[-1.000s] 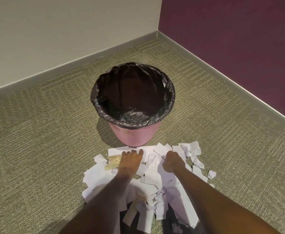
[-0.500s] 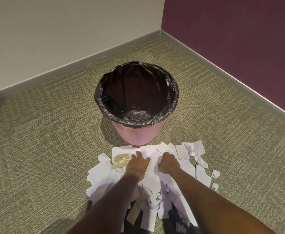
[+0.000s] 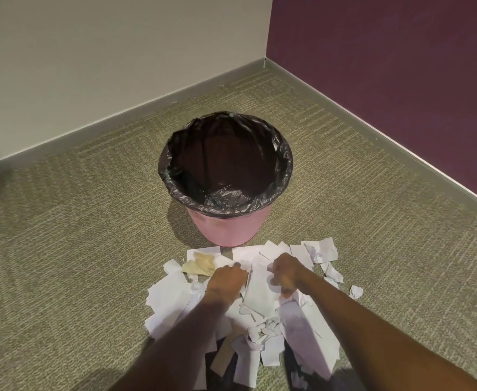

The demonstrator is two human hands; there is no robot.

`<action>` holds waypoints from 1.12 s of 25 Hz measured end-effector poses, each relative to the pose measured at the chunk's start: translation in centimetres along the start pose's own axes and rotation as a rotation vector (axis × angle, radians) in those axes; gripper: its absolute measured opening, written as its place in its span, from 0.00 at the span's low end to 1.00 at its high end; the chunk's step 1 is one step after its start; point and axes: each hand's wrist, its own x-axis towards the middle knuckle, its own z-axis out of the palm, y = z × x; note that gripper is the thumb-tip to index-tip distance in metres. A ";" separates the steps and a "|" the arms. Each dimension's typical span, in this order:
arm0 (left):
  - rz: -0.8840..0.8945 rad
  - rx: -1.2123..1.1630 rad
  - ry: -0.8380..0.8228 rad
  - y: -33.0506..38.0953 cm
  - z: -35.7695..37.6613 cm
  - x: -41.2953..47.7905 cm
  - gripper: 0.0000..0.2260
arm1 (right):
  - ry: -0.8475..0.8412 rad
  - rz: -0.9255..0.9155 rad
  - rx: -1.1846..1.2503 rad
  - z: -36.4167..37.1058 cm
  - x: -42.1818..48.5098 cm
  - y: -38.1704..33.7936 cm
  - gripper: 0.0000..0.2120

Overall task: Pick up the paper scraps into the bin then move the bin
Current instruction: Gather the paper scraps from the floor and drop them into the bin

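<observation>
A pink bin (image 3: 226, 228) lined with a black bag stands upright on the carpet; its inside looks dark and I see no paper in it. Just in front of it lies a heap of white paper scraps (image 3: 262, 303), with a yellowish crumpled piece (image 3: 199, 266) at its far left. My left hand (image 3: 226, 280) is curled down on the heap, fingers closed around white scraps. My right hand (image 3: 286, 273) is beside it, also closed on white scraps. A small crumpled ball (image 3: 356, 292) lies apart at the right.
The bin stands near a room corner, with a beige wall (image 3: 90, 66) at the back and a purple wall (image 3: 401, 66) on the right, both with grey skirting. Olive carpet (image 3: 62, 263) spreads left and right of the heap.
Both hands have drawn back from the heap's far edge toward me and closed from flat fingers into fists on the scraps. The view has shifted slightly.
</observation>
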 end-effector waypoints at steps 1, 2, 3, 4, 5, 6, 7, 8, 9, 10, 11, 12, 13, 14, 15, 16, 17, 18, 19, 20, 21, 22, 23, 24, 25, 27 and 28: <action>0.014 -0.004 0.012 0.0 -0.6 -0.5 0.16 | -0.015 -0.050 0.002 -1.1 -0.7 0.0 0.01; 0.024 -0.014 0.027 0.0 -1.4 -1.0 0.15 | 0.015 -0.085 -0.015 -2.1 -1.5 -0.2 0.04; 0.029 -0.033 0.046 0.0 -2.2 -1.4 0.15 | 0.039 -0.085 0.012 -3.2 -2.3 -0.5 0.06; 0.028 -0.056 0.065 0.0 -3.4 -1.8 0.14 | 0.057 -0.106 0.006 -4.3 -3.6 -1.2 0.04; 0.018 -0.091 0.089 0.0 -4.6 -2.4 0.14 | 0.080 -0.138 -0.035 -5.5 -4.6 -1.9 0.04; -0.003 -0.147 0.121 0.1 -5.7 -2.8 0.13 | 0.098 -0.178 -0.098 -6.5 -6.0 -3.0 0.05; -0.029 -0.218 0.163 0.0 -6.9 -3.3 0.10 | 0.112 -0.230 -0.155 -7.5 -7.4 -4.3 0.05; -0.057 -0.287 0.212 -0.1 -7.9 -3.7 0.08 | 0.133 -0.266 -0.210 -8.4 -8.6 -5.7 0.04; -0.081 -0.343 0.260 -0.2 -8.9 -4.0 0.07 | 0.150 -0.301 -0.257 -9.4 -9.9 -7.0 0.05; -0.093 -0.383 0.301 -0.4 -9.9 -4.3 0.07 | 0.145 -0.325 -0.283 -10.3 -11.5 -8.4 0.05; -0.100 -0.416 0.337 -0.7 -10.8 -4.5 0.07 | 0.143 -0.355 -0.298 -11.4 -12.9 -9.7 0.06; -0.105 -0.446 0.363 -1.0 -11.7 -4.7 0.06 | 0.136 -0.382 -0.300 -12.5 -14.3 -10.9 0.06; -0.111 -0.469 0.393 -1.3 -12.5 -4.8 0.06 | 0.132 -0.406 -0.294 -13.6 -15.6 -11.8 0.06; -0.111 -0.491 0.411 -1.7 -13.2 -5.1 0.05 | 0.124 -0.428 -0.265 -14.6 -16.9 -12.4 0.05; -0.095 -0.522 0.418 -2.0 -13.5 -5.2 0.05 | 0.117 -0.458 -0.214 -15.5 -18.0 -12.9 0.05; -0.072 -0.589 0.397 -2.2 -13.8 -5.6 0.06 | 0.112 -0.490 -0.139 -16.2 -18.9 -13.2 0.04; -0.044 -0.668 0.379 -2.5 -13.9 -5.8 0.07 | 0.123 -0.521 -0.047 -16.8 -19.5 -13.3 0.04; -0.030 -0.736 0.355 -2.9 -14.3 -6.3 0.05 | 0.157 -0.542 0.053 -17.2 -19.8 -13.4 0.04; -0.012 -0.775 0.341 -3.4 -14.7 -6.8 0.03 | 0.208 -0.552 0.155 -17.4 -19.6 -13.6 0.04; 0.008 -0.789 0.340 -4.1 -15.5 -7.4 0.07 | 0.257 -0.545 0.253 -17.3 -19.3 -13.8 0.05; 0.025 -0.804 0.345 -5.1 -16.4 -8.0 0.11 | 0.291 -0.532 0.342 -17.1 -18.6 -14.0 0.05; 0.026 -0.824 0.343 -6.1 -17.6 -8.8 0.12 | 0.309 -0.516 0.412 -16.7 -18.0 -14.2 0.06; 0.026 -0.851 0.341 -7.1 -19.1 -9.6 0.12 | 0.320 -0.497 0.465 -16.1 -17.3 -14.4 0.07; 0.016 -0.893 0.334 -8.3 -20.5 -10.4 0.11 | 0.325 -0.477 0.511 -15.6 -16.7 -14.5 0.07; -0.013 -0.944 0.339 -9.3 -21.8 -11.0 0.09 | 0.332 -0.459 0.545 -15.1 -16.2 -14.6 0.08; -0.103 -1.024 0.423 -10.8 -23.9 -11.2 0.05 | 0.343 -0.435 0.588 -14.5 -15.4 -14.5 0.08; -0.156 -1.055 0.492 -11.1 -24.5 -10.8 0.04 | 0.348 -0.431 0.599 -14.4 -15.2 -14.4 0.07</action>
